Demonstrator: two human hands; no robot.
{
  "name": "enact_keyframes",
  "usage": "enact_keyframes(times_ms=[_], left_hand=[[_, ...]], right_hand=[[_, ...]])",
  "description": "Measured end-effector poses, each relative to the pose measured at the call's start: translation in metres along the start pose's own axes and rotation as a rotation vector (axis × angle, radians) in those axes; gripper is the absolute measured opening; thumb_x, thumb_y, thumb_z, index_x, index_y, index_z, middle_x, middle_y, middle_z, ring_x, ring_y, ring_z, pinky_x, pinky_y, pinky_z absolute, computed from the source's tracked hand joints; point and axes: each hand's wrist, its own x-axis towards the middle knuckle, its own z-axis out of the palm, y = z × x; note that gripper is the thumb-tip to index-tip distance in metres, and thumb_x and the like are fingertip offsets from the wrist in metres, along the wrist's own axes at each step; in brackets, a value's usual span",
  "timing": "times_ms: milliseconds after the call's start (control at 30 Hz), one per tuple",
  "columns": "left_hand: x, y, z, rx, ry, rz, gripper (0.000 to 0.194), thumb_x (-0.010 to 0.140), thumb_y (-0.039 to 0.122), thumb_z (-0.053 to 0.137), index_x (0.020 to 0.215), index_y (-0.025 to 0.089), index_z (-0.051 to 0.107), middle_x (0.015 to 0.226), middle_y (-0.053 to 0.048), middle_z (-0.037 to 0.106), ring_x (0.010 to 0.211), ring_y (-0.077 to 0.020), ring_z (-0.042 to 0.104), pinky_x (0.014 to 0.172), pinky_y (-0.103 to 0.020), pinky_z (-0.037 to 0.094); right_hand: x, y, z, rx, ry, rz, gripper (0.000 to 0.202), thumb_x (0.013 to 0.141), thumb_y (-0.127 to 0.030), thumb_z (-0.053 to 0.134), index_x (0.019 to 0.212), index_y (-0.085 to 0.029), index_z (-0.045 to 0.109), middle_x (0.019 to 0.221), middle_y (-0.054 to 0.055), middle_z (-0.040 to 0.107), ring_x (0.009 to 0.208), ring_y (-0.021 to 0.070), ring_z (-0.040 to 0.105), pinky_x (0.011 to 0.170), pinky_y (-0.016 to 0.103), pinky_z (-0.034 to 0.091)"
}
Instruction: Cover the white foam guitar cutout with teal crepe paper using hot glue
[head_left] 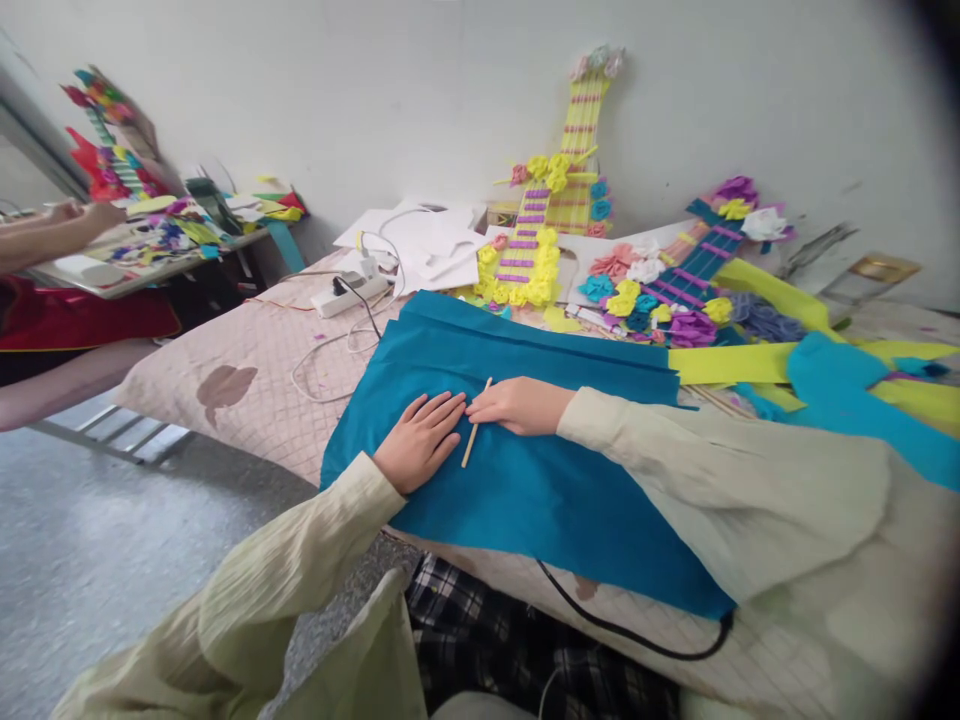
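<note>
A large teal cloth covers the near part of the table, with folded layers along its far edge. My left hand lies flat on it, palm down, fingers stretched. Just to the right, my right hand pinches a thin wooden stick that slants across the cloth. The fingertips of the two hands are close together beside the stick.
Behind the cloth stand a yellow flower-trimmed craft piece and a blue one. A white power strip with cables lies at the back left. Yellow strips lie right. Another person's hand shows far left.
</note>
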Motion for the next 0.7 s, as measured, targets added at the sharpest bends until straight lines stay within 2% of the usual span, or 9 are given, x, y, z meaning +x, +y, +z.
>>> enact_keyframes(times_ms=[100, 200, 400, 467, 533, 700], left_hand=[[0.000, 0.001, 0.001, -0.009, 0.001, -0.001, 0.048, 0.092, 0.035, 0.022, 0.135, 0.016, 0.030, 0.143, -0.004, 0.030, 0.133, -0.0188, 0.022, 0.109, -0.042, 0.017], [0.000, 0.000, 0.002, -0.009, -0.006, -0.003, 0.047, 0.093, 0.034, 0.022, 0.135, 0.015, 0.030, 0.143, -0.004, 0.029, 0.133, -0.0190, 0.021, 0.109, -0.042, 0.016], [-0.001, 0.001, -0.005, -0.018, 0.039, 0.051, 0.044, 0.092, 0.031, 0.026, 0.131, 0.015, 0.038, 0.140, -0.006, 0.036, 0.132, -0.0193, 0.025, 0.109, -0.044, 0.018], [-0.004, 0.007, -0.011, -0.013, 0.058, 0.131, 0.041, 0.092, 0.029, 0.028, 0.128, 0.016, 0.042, 0.137, -0.005, 0.040, 0.131, -0.0194, 0.026, 0.110, -0.044, 0.016], [-0.008, 0.018, -0.016, -0.012, 0.030, 0.211, 0.042, 0.091, 0.030, 0.030, 0.129, 0.017, 0.040, 0.137, -0.005, 0.040, 0.131, -0.0199, 0.026, 0.110, -0.044, 0.015], [-0.018, 0.041, -0.017, -0.039, -0.095, 0.266, 0.047, 0.091, 0.035, 0.030, 0.133, 0.015, 0.034, 0.140, -0.009, 0.035, 0.132, -0.0232, 0.024, 0.109, -0.047, 0.016]], right_hand=[[-0.010, -0.008, 0.001, 0.016, 0.018, -0.002, 0.034, 0.088, -0.024, 0.041, 0.116, -0.011, 0.056, 0.119, 0.012, 0.057, 0.113, 0.0217, 0.050, 0.096, 0.038, 0.035], [-0.018, -0.015, -0.002, 0.030, 0.028, 0.001, 0.034, 0.088, -0.027, 0.042, 0.112, -0.011, 0.059, 0.117, 0.011, 0.059, 0.113, 0.0238, 0.050, 0.101, 0.044, 0.030], [-0.032, -0.022, -0.015, 0.059, 0.062, 0.052, 0.032, 0.088, -0.028, 0.042, 0.108, -0.013, 0.062, 0.107, 0.009, 0.064, 0.104, 0.0203, 0.056, 0.097, 0.036, 0.036], [-0.032, -0.022, -0.017, 0.063, 0.080, 0.092, 0.034, 0.089, -0.029, 0.040, 0.108, -0.012, 0.062, 0.104, 0.010, 0.065, 0.102, 0.0201, 0.057, 0.093, 0.035, 0.040], [-0.029, -0.020, -0.015, 0.068, 0.090, 0.117, 0.035, 0.090, -0.029, 0.037, 0.108, -0.012, 0.062, 0.106, 0.009, 0.065, 0.104, 0.0192, 0.056, 0.091, 0.033, 0.042], [-0.023, -0.016, -0.001, 0.065, 0.054, 0.088, 0.036, 0.090, -0.027, 0.038, 0.115, -0.011, 0.057, 0.125, 0.010, 0.052, 0.119, 0.0221, 0.044, 0.100, 0.041, 0.033]])
